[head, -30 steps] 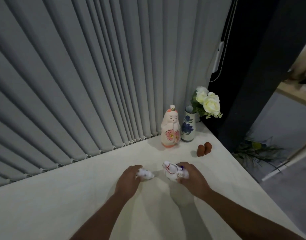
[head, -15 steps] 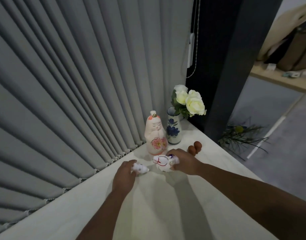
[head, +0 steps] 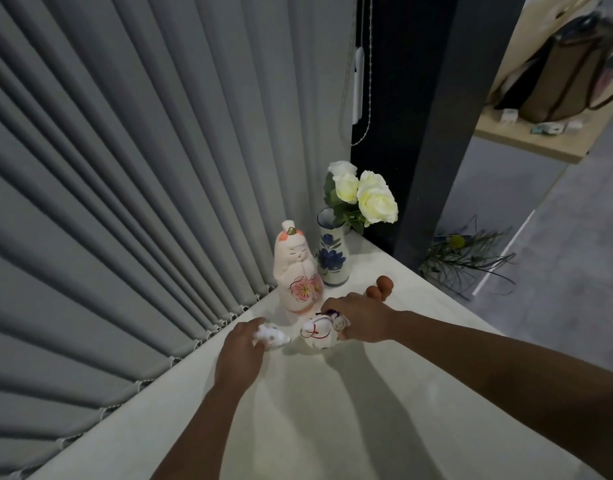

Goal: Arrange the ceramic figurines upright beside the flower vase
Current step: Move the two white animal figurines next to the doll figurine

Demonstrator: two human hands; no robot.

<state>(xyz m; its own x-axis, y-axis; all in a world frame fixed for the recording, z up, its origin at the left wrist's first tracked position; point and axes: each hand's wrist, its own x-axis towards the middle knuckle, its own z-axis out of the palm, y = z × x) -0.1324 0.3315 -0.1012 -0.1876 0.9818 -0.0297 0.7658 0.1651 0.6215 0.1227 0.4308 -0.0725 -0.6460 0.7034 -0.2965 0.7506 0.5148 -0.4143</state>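
Note:
A blue-and-white flower vase with pale roses stands at the far corner of the white table. Right beside it, on its left, a tall pink doll figurine stands upright. My left hand holds a small white animal figurine on the table in front of the doll. My right hand grips a rounder white figurine with red cord markings, resting on the table just right of the small one. Two small brown egg-shaped pieces sit behind my right hand.
Grey vertical blinds run along the table's back edge. A dark pillar rises right of the vase. The table's right edge drops to a grey floor with a dried plant bunch.
Both hands have carried their figurines forward, toward the doll and the vase. The camera view shifted closer to the corner.

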